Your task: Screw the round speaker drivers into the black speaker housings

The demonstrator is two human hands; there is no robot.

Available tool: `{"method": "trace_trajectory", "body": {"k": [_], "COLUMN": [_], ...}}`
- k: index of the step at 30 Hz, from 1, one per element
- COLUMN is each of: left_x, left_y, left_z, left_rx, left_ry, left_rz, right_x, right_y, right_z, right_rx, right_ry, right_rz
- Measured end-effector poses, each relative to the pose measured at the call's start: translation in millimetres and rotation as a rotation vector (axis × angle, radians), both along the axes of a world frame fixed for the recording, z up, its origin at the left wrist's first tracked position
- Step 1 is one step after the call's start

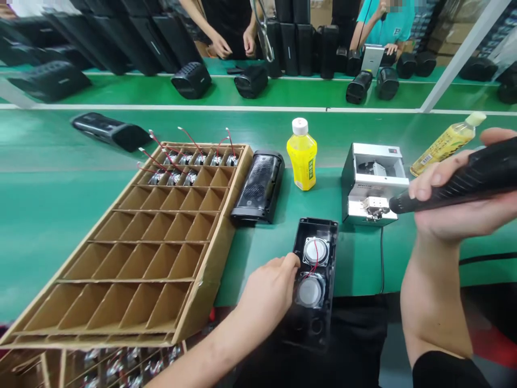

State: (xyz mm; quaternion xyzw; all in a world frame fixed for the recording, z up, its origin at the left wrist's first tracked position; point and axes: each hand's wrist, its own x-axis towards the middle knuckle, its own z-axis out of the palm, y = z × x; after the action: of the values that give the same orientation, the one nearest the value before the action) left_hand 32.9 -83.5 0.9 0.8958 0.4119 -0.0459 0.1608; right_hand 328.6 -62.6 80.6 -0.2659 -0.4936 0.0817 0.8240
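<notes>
My left hand [271, 285] grips the left edge of a black speaker housing [301, 237], which lies open side up at the table's front edge. Two round speaker drivers [316, 251] with white backs and thin red wires sit inside it. My right hand [448, 199] is wrapped round a black electric screwdriver [464, 175], held nearly level. The screwdriver's tip is at the front of a small screw feeder [375, 183], a grey and black box; whether it touches a screw there I cannot make out.
Left is a divided cardboard box [189, 231] with several wired drivers [201, 158] at its far end. A closed speaker [260, 186], a yellow bottle [302, 159] and a tilted bottle [444, 143] stand around. Beyond, speakers line a green conveyor [299, 97]; two people work there.
</notes>
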Motion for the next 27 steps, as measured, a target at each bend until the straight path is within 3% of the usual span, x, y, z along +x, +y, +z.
{"method": "trace_trajectory", "body": {"k": [8,14,18,22,25,27], "left_x": [12.2,29.4,30.8,25.3,22.6,22.3], "left_y": [39.2,69.1,69.1,57.8,50.8,48.0], "left_z": [22.4,13.6,5.5,12.4,17.8,16.7], "left_rx": [0.101,0.123,0.140,0.136,0.098,0.087], "left_ry": [-0.022,-0.017,-0.050,-0.148,-0.243,-0.255], "left_rz": [-0.223,-0.386,-0.398,-0.391,-0.426,-0.442], "right_x": [-7.0,-8.8,-10.2,-7.6,-3.3,-0.4], "right_y": [4.1,3.9,2.1,-2.3,-11.5,-21.0], "right_z": [-14.6,-23.6,-24.5,-21.7,-17.0,-12.4], "right_rx": [-0.221,-0.223,-0.231,-0.189,-0.148,-0.259], "right_ry": [0.016,0.045,0.056,0.020,-0.019,0.083], "right_rz": [-0.028,0.023,-0.005,0.008,0.081,0.173]}}
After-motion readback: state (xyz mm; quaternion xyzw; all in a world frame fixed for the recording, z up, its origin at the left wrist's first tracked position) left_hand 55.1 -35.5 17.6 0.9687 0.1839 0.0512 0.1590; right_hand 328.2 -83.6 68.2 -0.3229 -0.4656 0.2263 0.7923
